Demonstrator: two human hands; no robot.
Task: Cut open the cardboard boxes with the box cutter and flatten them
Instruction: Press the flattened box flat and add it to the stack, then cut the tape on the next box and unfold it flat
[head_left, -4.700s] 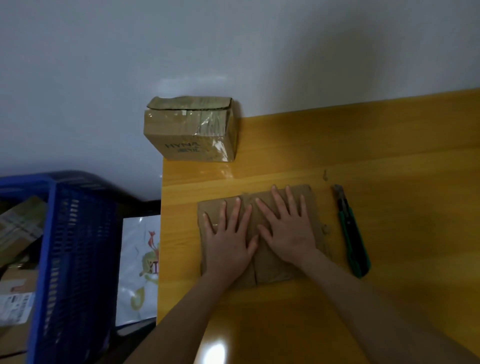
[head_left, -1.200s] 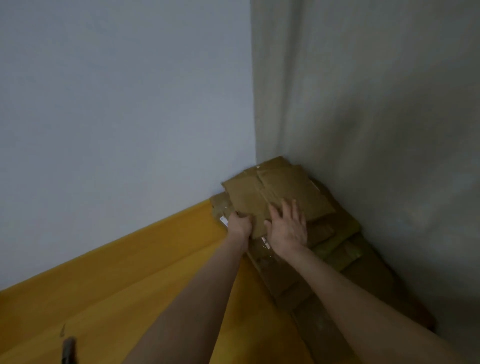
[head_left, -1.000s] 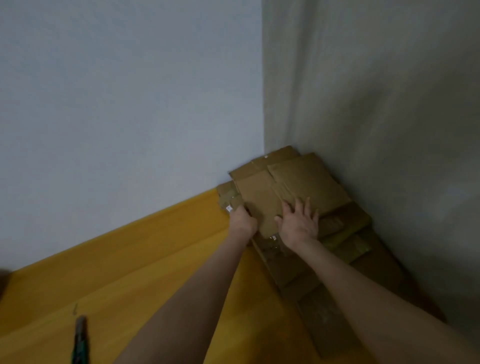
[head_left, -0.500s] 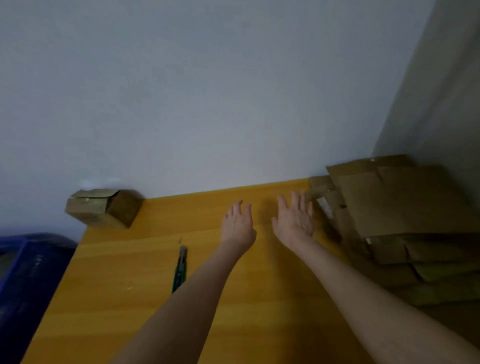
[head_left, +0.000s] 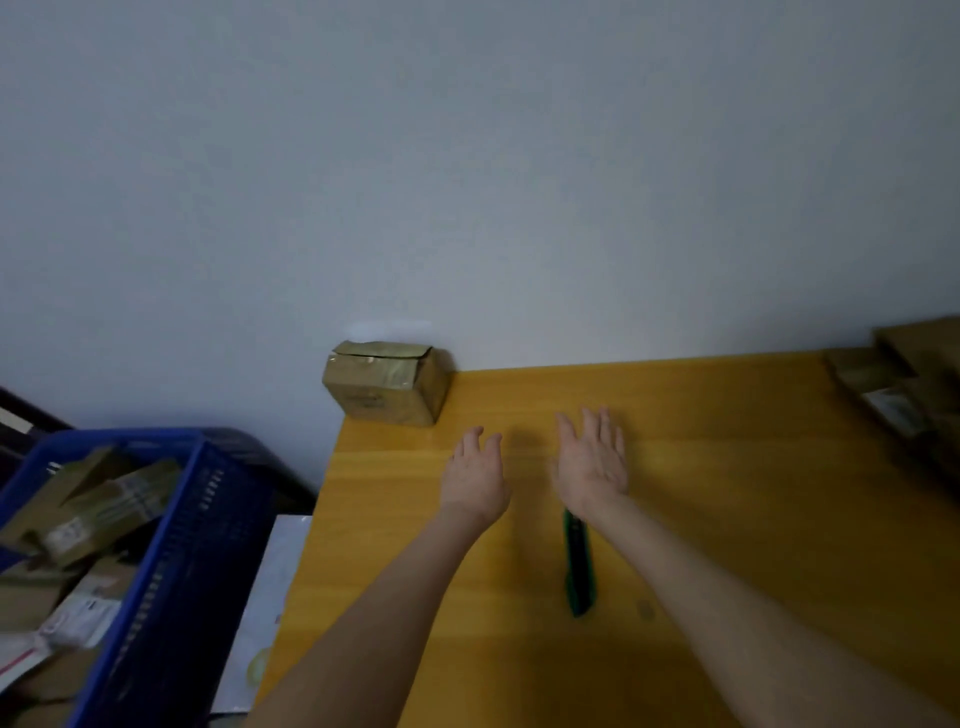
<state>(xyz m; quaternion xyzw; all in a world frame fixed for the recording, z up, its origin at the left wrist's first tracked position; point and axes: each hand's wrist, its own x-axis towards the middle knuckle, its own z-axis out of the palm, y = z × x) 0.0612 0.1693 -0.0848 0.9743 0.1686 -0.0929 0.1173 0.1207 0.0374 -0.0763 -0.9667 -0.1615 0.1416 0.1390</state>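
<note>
A small taped cardboard box (head_left: 387, 382) stands at the far left corner of the yellow wooden table (head_left: 727, 467), against the wall. My left hand (head_left: 478, 473) and my right hand (head_left: 595, 460) hover side by side over the table, fingers straight, holding nothing, a short way in front of and to the right of the box. The green box cutter (head_left: 579, 564) lies on the table just below my right hand, its top end hidden by my wrist. A stack of flattened cardboard (head_left: 909, 395) lies at the table's far right.
A blue plastic crate (head_left: 171, 545) with several cardboard boxes and parcels stands on the floor left of the table. A white printed bag (head_left: 270, 582) lies between crate and table. A pale wall runs along the table's far edge.
My hands let go of the flattened cardboard on the right-hand stack and swung left, empty. The view turned left, so the small box and crate are now closer to centre.
</note>
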